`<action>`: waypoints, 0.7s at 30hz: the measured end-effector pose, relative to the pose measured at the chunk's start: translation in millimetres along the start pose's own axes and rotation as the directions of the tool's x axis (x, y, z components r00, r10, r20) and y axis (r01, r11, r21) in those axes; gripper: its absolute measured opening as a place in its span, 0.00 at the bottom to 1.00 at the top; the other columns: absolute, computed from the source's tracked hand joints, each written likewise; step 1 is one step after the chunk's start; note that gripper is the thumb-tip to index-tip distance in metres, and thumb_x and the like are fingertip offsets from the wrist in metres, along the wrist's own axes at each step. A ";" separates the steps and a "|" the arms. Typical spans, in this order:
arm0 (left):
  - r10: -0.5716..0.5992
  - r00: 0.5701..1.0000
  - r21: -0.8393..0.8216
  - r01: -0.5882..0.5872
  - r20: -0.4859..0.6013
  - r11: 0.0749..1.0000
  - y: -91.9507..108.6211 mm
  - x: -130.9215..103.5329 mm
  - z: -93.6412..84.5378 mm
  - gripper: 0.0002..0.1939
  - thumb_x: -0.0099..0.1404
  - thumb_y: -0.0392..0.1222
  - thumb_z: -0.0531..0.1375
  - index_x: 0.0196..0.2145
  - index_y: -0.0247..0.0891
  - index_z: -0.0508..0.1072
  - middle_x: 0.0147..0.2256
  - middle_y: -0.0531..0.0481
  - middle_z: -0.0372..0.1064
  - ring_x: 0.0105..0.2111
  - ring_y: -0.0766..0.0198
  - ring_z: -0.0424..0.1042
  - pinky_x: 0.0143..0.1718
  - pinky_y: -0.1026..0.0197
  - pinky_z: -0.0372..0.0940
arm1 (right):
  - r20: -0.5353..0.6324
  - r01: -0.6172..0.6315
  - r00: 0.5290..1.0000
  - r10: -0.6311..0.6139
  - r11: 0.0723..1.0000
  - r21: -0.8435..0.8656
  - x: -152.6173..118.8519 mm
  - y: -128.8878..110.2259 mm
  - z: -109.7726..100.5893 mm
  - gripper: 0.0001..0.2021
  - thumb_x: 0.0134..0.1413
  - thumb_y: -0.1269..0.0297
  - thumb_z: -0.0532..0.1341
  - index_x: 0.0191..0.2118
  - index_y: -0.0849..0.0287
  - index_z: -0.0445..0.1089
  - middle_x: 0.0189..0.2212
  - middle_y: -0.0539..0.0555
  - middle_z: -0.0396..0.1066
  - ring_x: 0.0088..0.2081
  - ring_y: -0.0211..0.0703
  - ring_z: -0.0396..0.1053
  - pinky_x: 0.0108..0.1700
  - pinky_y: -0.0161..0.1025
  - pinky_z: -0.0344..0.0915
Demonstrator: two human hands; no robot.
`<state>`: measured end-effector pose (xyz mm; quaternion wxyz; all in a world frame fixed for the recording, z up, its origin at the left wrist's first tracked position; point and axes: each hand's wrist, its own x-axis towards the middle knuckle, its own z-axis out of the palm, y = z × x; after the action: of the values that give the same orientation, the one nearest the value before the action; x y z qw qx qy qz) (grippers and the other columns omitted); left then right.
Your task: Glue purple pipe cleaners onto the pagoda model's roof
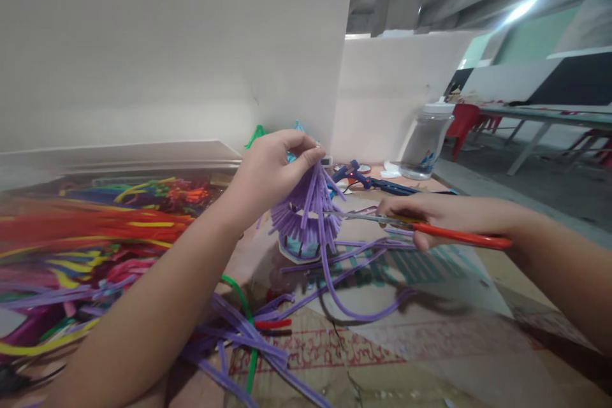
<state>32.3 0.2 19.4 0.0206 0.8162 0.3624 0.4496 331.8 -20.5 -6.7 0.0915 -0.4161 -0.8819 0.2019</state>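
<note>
My left hand [282,162] pinches the top of a bundle of purple fuzzy stems [314,194], which fan down like a skirt. Below them is a round piece with a pale, many-sided base [299,250]. One long purple stem [356,317] curves from the bundle down to the table and off to the right. In my right hand [406,213] are scissors with red handles [463,237]. Their blades point left and reach the hanging stems. Whether the blades are apart is hard to tell.
Colourful stems [138,223] fill the left side. Loose purple stems [248,335] and a green one lie in front. Behind are a blue glue gun [352,173], a clear bottle [427,140] and white boards [182,64].
</note>
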 end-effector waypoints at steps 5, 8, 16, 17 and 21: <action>-0.014 1.000 -0.001 0.014 0.019 1.000 0.6 -0.2 1.8 0.13 0.66 0.48 0.58 0.32 0.37 0.77 0.32 0.48 0.77 0.34 0.59 0.73 0.40 0.60 0.65 | 0.126 0.062 0.990 -0.059 0.998 -0.026 19.5 -6.3 -2.8 0.25 0.54 0.35 0.59 0.45 0.51 0.72 0.37 0.53 0.70 0.38 0.48 0.65 0.38 0.40 0.61; -0.017 1.000 -0.002 0.017 0.021 1.000 -1.2 -0.3 2.4 0.13 0.66 0.48 0.58 0.32 0.37 0.77 0.33 0.48 0.78 0.34 0.58 0.73 0.39 0.60 0.65 | 0.163 0.088 0.983 -0.078 0.995 -0.056 29.1 -9.1 -4.2 0.25 0.55 0.35 0.58 0.46 0.51 0.70 0.34 0.52 0.69 0.36 0.47 0.64 0.36 0.39 0.59; -0.006 0.999 -0.007 0.007 0.038 1.000 -1.6 -0.1 4.4 0.12 0.67 0.47 0.59 0.33 0.37 0.78 0.33 0.48 0.78 0.35 0.59 0.74 0.39 0.60 0.65 | 0.189 0.196 0.960 -0.209 0.977 0.081 37.3 -1.1 7.1 0.23 0.59 0.38 0.57 0.46 0.54 0.67 0.38 0.51 0.67 0.37 0.43 0.62 0.37 0.37 0.58; -0.008 0.999 -0.007 0.008 0.040 1.000 -1.3 -0.1 4.8 0.12 0.67 0.47 0.59 0.33 0.37 0.78 0.33 0.48 0.78 0.35 0.59 0.74 0.40 0.60 0.65 | 0.191 0.203 0.957 -0.217 0.975 0.092 37.5 0.3 8.1 0.23 0.59 0.39 0.58 0.46 0.54 0.67 0.39 0.51 0.66 0.37 0.43 0.62 0.38 0.37 0.58; -0.007 0.999 0.002 0.007 0.040 1.000 -1.1 -0.3 5.9 0.13 0.67 0.47 0.59 0.34 0.37 0.78 0.33 0.48 0.78 0.35 0.58 0.74 0.39 0.60 0.65 | 0.200 0.189 0.959 -0.204 0.978 0.091 37.6 -0.9 8.5 0.22 0.60 0.41 0.59 0.46 0.54 0.67 0.40 0.51 0.66 0.39 0.44 0.62 0.40 0.37 0.58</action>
<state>36.0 2.6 15.3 0.0285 0.8237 0.3652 0.4329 304.5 5.6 -14.2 0.0333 -0.2997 -0.9157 0.2656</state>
